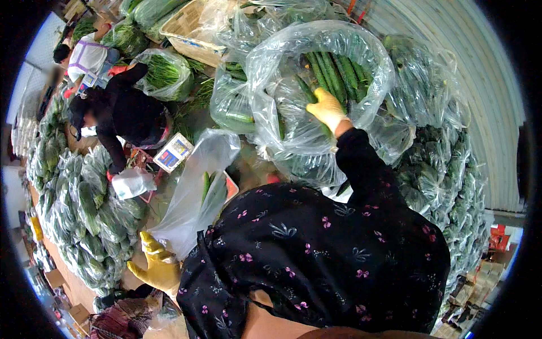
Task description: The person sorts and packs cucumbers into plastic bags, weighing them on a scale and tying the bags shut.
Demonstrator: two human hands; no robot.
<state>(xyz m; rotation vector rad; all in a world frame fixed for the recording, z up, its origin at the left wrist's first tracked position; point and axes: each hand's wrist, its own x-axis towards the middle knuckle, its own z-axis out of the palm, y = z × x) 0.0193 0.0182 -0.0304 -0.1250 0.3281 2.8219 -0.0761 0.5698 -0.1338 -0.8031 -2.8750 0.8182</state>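
Observation:
My right hand (328, 111), in a yellow glove, is closed round a dark green cucumber (304, 87) inside a large clear plastic bag (264, 62). One end of it sticks out past the thumb. Beside it in the bag lie several long cucumbers (333, 73) side by side. At lower left, my gloved left hand (155, 265) has its thumb spread away from the fingers. Its fingers are against the edge of a smaller clear bag (186, 186), which holds a few cucumbers (206, 183); whether they pinch the film is hard to see.
Left of me a co-worker in black (132, 107) handles a white bag (132, 183) near a scale (173, 152). Bagged cucumbers are piled at left (84, 209) and right (440, 169). A beige crate (189, 42) and a bag of green stalks (164, 73) stand farther off.

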